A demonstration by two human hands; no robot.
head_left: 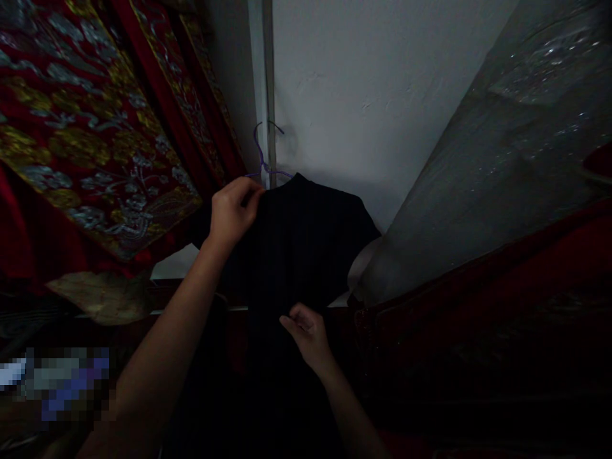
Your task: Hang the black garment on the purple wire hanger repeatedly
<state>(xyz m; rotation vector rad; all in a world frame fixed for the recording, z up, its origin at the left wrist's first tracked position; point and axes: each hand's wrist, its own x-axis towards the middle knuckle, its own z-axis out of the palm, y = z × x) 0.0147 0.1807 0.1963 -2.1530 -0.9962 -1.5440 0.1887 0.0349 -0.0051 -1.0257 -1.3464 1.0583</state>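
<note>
A dark short-sleeved shirt (306,236) hangs in front of me, its collar at the top and its lower part lost in shadow. Close to its neck a thin purple wire hanger (262,153) shows, with the hook up against a pale vertical strip. My left hand (233,210) pinches the shirt at the shoulder, just under the hanger's arm. Lower down, my right hand (308,331) is in front of the shirt's body, fingers loosely curled and thumb apart. Nothing shows in it, though dark cloth behind makes contact hard to judge.
Red cloth embroidered in gold and silver (86,146) hangs on the left. Shiny clear plastic sheeting (478,178) covers something on the right, above dark red fabric (502,280). Behind is a pale wall (363,83). A blurred-out patch (62,386) lies at lower left.
</note>
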